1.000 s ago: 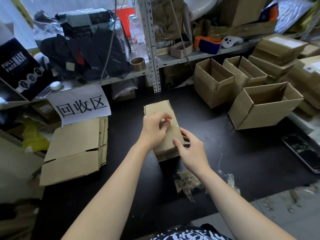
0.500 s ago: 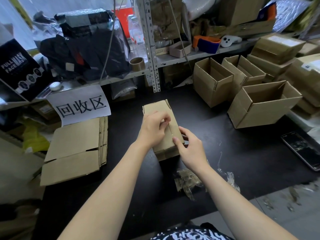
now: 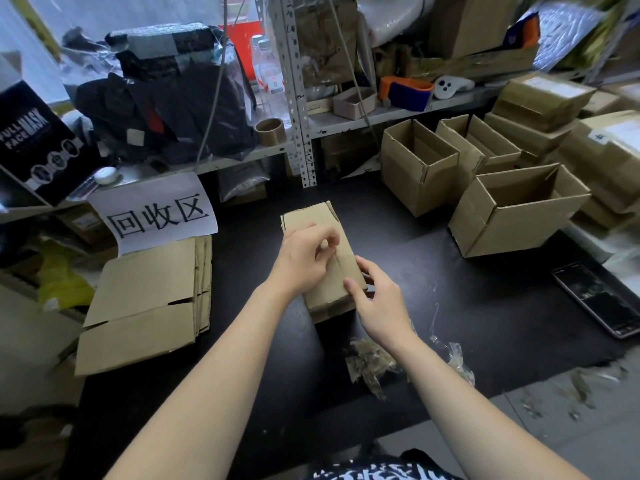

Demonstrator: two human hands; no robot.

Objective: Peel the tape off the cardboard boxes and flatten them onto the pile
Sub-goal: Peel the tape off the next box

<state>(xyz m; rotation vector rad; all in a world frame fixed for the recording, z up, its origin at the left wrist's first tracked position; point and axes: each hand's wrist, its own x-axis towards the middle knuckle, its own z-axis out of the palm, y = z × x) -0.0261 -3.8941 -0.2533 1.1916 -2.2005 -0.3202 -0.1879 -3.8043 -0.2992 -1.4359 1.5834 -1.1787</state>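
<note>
Frame centre: left hand [image 3: 303, 259] curls over the box [image 3: 327, 296], thumb and forefinger pinching barely visible tape [image 3: 338, 266] at the seam — right hand [image 3: 379, 301] clasps its right edge, fingers mostly hidden.

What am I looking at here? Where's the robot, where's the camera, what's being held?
There is no robot: these are a person's two bare hands. All the pictures come from one wide-angle camera worn on the head, looking forward and down.

The right hand grips the near end of a small closed box on the black table. The left hand pinches what looks like clear tape at the box's top seam.

To the left lies a pile of flattened cardboard, below a paper sign. To the right are open boxes and a phone. Crumpled tape scraps lie by the right forearm.
</note>
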